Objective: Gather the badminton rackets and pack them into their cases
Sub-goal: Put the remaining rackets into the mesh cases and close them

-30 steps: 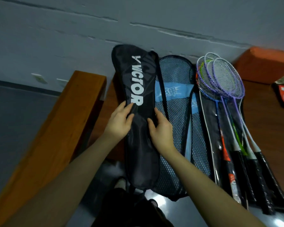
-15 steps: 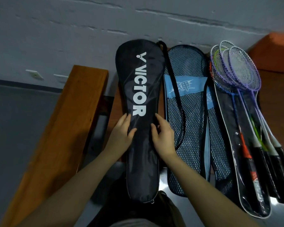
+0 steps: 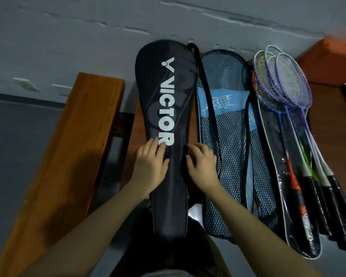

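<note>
So the black case (image 3: 168, 136) is lying flat on the table (image 3: 326, 108) now, head end at the far side by the wall, handle end hanging toward me. A second ago it was lifted and tipped a bit to the left, so it looks like it's been squared up and pressed down. Left hand (image 3: 151, 166) rests flat on the left side of the narrow part just under the lettering, fingers loosely spread, not pinching anything. Right hand (image 3: 202, 166) sits at the case's right edge with fingers curled down onto the seam; I can't tell if it's actually gripping the edge or a zipper or just resting there. Just to the right is the blue mesh case (image 3: 228, 146), with a black strap (image 3: 206, 108) trailing over it, and further right the bunch of rackets (image 3: 284, 86) lies on a clear sleeve (image 3: 312, 248), heads far, black grips near, well apart from both hands. My read: the black case is staged and steady, so the next bit is opening it along that right edge, then bringing a racket over. Nothing's packed yet as far as I can see, though whether the black case already has one inside I can't tell.
</note>
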### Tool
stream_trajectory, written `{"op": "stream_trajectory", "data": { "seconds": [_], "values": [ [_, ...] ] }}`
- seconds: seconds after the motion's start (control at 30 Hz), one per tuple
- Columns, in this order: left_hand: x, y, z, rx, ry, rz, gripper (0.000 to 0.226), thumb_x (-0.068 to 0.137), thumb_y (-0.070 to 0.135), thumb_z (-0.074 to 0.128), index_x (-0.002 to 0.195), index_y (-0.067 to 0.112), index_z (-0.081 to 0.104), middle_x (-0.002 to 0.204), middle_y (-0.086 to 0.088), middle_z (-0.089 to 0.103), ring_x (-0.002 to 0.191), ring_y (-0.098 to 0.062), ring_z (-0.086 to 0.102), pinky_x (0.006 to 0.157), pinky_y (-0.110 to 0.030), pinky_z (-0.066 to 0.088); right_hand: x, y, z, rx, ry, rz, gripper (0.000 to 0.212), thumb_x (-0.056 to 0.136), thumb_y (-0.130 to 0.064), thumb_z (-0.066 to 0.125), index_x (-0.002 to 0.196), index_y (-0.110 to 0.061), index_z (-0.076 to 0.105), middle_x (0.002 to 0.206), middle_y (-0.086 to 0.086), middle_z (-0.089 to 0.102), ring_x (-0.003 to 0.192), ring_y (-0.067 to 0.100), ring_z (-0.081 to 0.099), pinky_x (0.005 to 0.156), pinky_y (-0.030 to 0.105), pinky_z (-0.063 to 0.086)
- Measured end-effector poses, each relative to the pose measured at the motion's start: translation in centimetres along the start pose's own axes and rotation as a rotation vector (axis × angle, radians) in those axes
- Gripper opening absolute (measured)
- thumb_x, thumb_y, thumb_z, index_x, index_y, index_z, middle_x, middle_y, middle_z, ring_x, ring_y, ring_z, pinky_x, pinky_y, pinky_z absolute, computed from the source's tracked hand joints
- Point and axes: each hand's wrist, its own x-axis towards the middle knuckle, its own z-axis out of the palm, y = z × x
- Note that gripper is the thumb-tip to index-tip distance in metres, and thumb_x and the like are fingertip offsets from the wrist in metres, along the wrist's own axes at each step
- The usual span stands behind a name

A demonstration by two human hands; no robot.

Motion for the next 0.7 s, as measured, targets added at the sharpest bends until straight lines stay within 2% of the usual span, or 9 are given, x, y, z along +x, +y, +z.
{"op": "stream_trajectory", "data": {
  "seconds": [0.1, 0.2, 0.3, 0.47, 0.53, 0.6, 0.7],
  "values": [
    [0.8, 3.3, 0.1, -0.035, -0.009, 0.053, 0.047, 0.087, 0.034, 0.039, 0.12, 0.006, 0.057, 0.123, -0.014, 0.058, 0.116, -0.03, 0.053, 0.097, -0.041, 0.039, -0.6, 2.1, -2.2, 0.113, 0.114, -0.002, 0.036, 0.09, -0.02, 0.048, 0.123, -0.009, 0.055, 0.113, 0.007, 0.056, 0.103, 0.025, 0.053, 0.09, 0.042, 0.043],
    [1.4, 6.9, 0.8, -0.051, -0.02, 0.099, 0.047, 0.088, 0.037, 0.035, 0.12, 0.01, 0.057, 0.121, -0.008, 0.06, 0.113, -0.025, 0.054, 0.095, -0.034, 0.03, -0.7, 5.2, -4.1, 0.126, 0.169, 0.086, 0.031, 0.092, -0.015, 0.05, 0.122, -0.007, 0.054, 0.11, 0.007, 0.056, 0.099, 0.025, 0.055, 0.086, 0.047, 0.048],
    [1.8, 10.1, 2.4, -0.104, -0.059, 0.119, 0.047, 0.088, 0.037, 0.032, 0.121, 0.013, 0.055, 0.119, -0.004, 0.059, 0.111, -0.024, 0.054, 0.091, -0.037, 0.039, -0.7, 8.6, -6.2, 0.06, 0.226, 0.196, 0.03, 0.088, -0.014, 0.057, 0.117, -0.005, 0.056, 0.109, 0.012, 0.057, 0.097, 0.03, 0.057, 0.083, 0.048, 0.048],
    [4.3, 15.3, 5.0, -0.117, -0.121, 0.101, 0.047, 0.087, 0.035, 0.031, 0.115, 0.011, 0.06, 0.106, -0.004, 0.065, 0.094, -0.024, 0.062, 0.082, -0.036, 0.047, -0.5, 13.2, -8.1, -0.086, 0.178, 0.374, 0.046, 0.077, -0.029, 0.072, 0.111, -0.003, 0.055, 0.108, 0.018, 0.057, 0.101, 0.038, 0.05, 0.084, 0.045, 0.037],
    [5.4, 16.5, 5.9, -0.103, -0.176, 0.093, 0.052, 0.088, 0.038, 0.026, 0.119, 0.011, 0.058, 0.105, -0.006, 0.065, 0.092, -0.026, 0.063, 0.081, -0.038, 0.047, -0.3, 14.4, -7.9, -0.105, 0.135, 0.322, 0.041, 0.077, -0.031, 0.071, 0.107, -0.007, 0.058, 0.106, 0.015, 0.058, 0.1, 0.035, 0.049, 0.081, 0.041, 0.033],
    [6.6, 17.2, 6.5, -0.084, -0.179, 0.078, 0.057, 0.088, 0.042, 0.022, 0.122, 0.011, 0.056, 0.109, -0.007, 0.064, 0.096, -0.028, 0.061, 0.083, -0.041, 0.045, 0.0, 15.0, -7.6, -0.071, 0.136, 0.238, 0.027, 0.08, -0.025, 0.067, 0.103, -0.011, 0.06, 0.101, 0.009, 0.059, 0.098, 0.031, 0.049, 0.076, 0.034, 0.024],
    [8.1, 17.9, 6.7, -0.084, -0.103, 0.034, 0.049, 0.089, 0.041, 0.032, 0.114, 0.012, 0.062, 0.107, -0.008, 0.064, 0.096, -0.03, 0.06, 0.079, -0.041, 0.047, 0.0, 15.1, -8.1, 0.017, 0.21, 0.141, 0.016, 0.081, -0.015, 0.063, 0.096, -0.015, 0.06, 0.091, 0.001, 0.062, 0.089, 0.024, 0.051, 0.07, 0.028, 0.015]
  ]
}}
